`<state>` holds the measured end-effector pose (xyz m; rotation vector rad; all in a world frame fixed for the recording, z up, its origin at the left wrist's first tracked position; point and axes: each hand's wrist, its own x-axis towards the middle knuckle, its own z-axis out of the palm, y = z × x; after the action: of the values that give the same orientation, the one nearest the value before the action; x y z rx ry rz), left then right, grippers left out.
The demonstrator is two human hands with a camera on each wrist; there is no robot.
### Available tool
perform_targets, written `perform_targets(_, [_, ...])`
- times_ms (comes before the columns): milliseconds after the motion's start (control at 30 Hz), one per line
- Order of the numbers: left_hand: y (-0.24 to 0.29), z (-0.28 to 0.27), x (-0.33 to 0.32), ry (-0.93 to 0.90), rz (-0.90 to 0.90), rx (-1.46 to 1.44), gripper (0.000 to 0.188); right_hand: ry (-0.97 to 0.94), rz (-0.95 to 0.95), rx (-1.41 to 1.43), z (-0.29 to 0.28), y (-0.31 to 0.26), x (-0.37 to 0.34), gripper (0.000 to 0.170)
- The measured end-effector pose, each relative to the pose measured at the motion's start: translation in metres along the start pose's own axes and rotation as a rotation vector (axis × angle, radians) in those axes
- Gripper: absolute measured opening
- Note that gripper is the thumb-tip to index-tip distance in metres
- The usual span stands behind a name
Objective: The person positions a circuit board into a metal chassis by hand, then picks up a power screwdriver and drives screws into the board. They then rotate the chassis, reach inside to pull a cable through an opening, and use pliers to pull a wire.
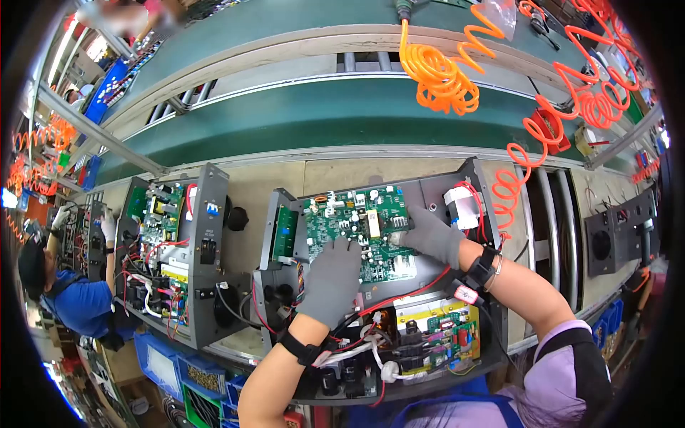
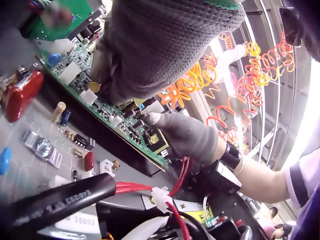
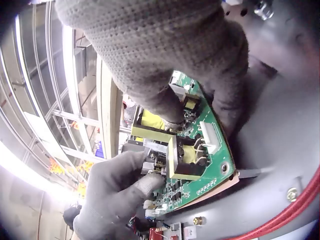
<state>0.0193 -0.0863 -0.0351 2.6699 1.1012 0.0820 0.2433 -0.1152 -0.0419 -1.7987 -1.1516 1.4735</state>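
Observation:
A green circuit board (image 1: 335, 221) (image 2: 132, 135) (image 3: 212, 157) lies over the grey metal chassis (image 1: 435, 187), its edge above the metal. The left hand (image 1: 332, 282) (image 2: 165, 47) (image 3: 112, 195), in a grey glove, is at the board's near left part; its thumb and a finger pinch a component there in the right wrist view. The gloved right hand (image 1: 437, 239) (image 2: 187, 137) (image 3: 165, 55) grips the board's right side, some fingers at the edge and others on top among components. Its fingertips are partly hidden.
Red wires (image 1: 407, 296) and a yellow-edged board (image 1: 435, 335) lie nearer the body. Another chassis (image 1: 207, 235) stands left, a dark panel (image 1: 614, 239) far right. Orange coiled hoses (image 1: 446, 78) hang beyond, over a green conveyor (image 1: 285, 118). Blue bins (image 1: 160, 364) sit lower left; another person (image 1: 82, 303) works there.

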Motion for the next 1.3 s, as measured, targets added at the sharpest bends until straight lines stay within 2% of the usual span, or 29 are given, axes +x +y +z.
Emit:
perform_targets(200, [0.002, -0.003, 0.000, 0.010, -0.027, -0.032, 0.019, 0.047, 0.022, -0.008, 0.000, -0.012, -0.011, 0.048])
perform_targets(467, [0.006, -0.002, -0.005, 0.017, -0.079, 0.000, 0.016, -0.011, -0.007, 0.189, 0.003, 0.017, 0.004, 0.036])
perform_targets(567, [0.004, 0.005, -0.004, 0.023, -0.062, 0.034, 0.016, -0.056, -0.050, 0.264, 0.004, 0.020, 0.004, 0.038])
perform_targets(733, [0.010, -0.007, 0.001, -0.027, -0.047, 0.113, 0.017, 0.093, -0.011, 0.155, 0.011, 0.011, -0.011, 0.041])
perform_targets(833, [0.009, -0.003, 0.001, 0.010, -0.041, 0.097, 0.016, 0.146, -0.078, 0.101, 0.017, 0.009, -0.014, 0.045])
perform_targets(967, [0.011, -0.003, 0.001, 0.005, -0.053, 0.093, 0.017, 0.139, -0.131, 0.068, 0.018, 0.007, -0.025, 0.059])
perform_targets(1000, [0.012, -0.003, 0.001, -0.003, -0.060, 0.099, 0.017, 0.099, -0.144, 0.098, 0.015, 0.005, -0.029, 0.070])
perform_targets(1100, [0.014, -0.005, 0.003, -0.032, -0.084, 0.112, 0.018, 0.027, -0.103, -0.170, 0.010, -0.004, -0.048, 0.091])
perform_targets(1133, [0.016, -0.007, 0.004, -0.046, -0.095, 0.115, 0.018, 0.037, -0.175, -0.390, 0.011, 0.003, -0.049, 0.112])
perform_targets(1233, [0.023, -0.017, 0.002, -0.078, -0.131, 0.135, 0.016, 0.081, -0.134, -0.869, 0.025, -0.010, -0.070, 0.123])
perform_targets(1300, [0.024, -0.020, 0.004, -0.087, -0.143, 0.149, 0.016, 0.038, -0.094, -0.936, 0.025, -0.018, -0.071, 0.123])
